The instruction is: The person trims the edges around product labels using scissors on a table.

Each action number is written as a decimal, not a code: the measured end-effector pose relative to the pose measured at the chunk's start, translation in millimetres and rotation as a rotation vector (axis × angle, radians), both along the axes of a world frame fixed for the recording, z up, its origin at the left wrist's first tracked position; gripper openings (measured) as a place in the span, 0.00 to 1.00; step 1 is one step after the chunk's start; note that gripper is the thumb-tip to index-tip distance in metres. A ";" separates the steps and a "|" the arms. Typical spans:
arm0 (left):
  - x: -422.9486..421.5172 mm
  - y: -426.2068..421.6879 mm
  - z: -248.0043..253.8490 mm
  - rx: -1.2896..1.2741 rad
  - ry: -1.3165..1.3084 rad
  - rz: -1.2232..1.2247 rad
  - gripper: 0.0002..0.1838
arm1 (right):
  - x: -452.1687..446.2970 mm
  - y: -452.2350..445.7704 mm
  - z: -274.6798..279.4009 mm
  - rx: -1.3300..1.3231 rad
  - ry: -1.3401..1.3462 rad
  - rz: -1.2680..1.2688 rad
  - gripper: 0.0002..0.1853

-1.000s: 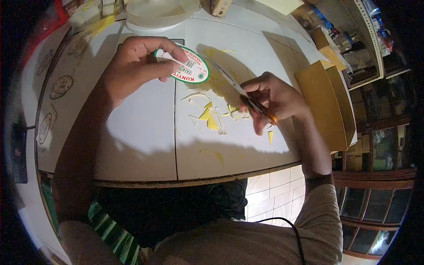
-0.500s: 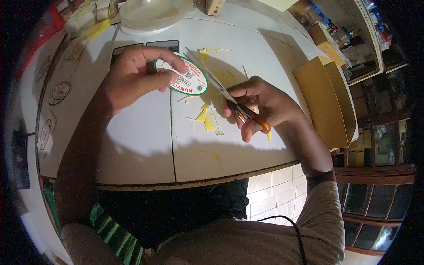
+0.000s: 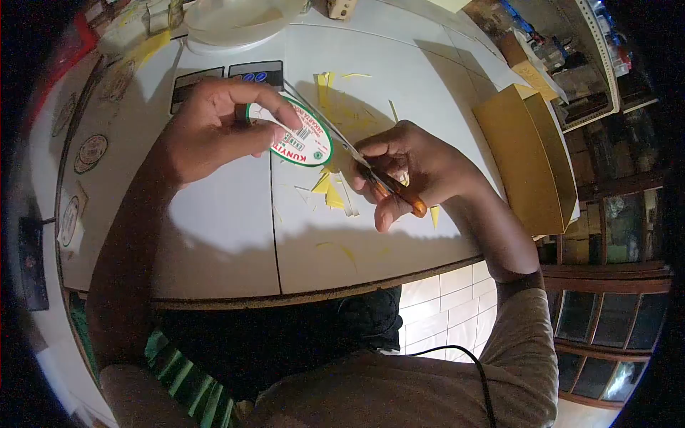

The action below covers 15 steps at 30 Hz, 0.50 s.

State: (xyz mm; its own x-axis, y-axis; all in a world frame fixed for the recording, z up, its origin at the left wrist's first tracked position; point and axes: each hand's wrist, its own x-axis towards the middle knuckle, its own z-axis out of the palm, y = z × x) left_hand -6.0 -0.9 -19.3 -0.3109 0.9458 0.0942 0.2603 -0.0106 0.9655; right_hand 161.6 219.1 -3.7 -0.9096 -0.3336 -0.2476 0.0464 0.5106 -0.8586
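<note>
Over the white tabletop (image 3: 221, 250) strewn with yellow scraps (image 3: 328, 194), my left hand (image 3: 207, 132) pinches the oval, green-edged label (image 3: 303, 148) between thumb and forefinger, while my right hand (image 3: 424, 164) curls its fingers around the orange-handled scissors (image 3: 379, 180), blades beside the label's edge.

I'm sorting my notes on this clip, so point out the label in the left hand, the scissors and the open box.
Label (image 3: 311, 140): head view, on its printed face.
Scissors (image 3: 350, 149): head view, on the blades.
Open box (image 3: 519, 160): head view, on its side panel.
</note>
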 end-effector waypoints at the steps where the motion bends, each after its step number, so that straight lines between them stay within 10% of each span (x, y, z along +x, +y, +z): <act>1: -0.1 0.1 -0.7 -0.001 0.000 -0.001 0.09 | 0.0 -0.5 0.8 -0.001 0.000 -0.001 0.28; 15: 0.2 -0.1 1.1 0.003 0.026 0.000 0.09 | 1.5 -5.2 -6.9 -0.127 -0.030 -0.015 0.24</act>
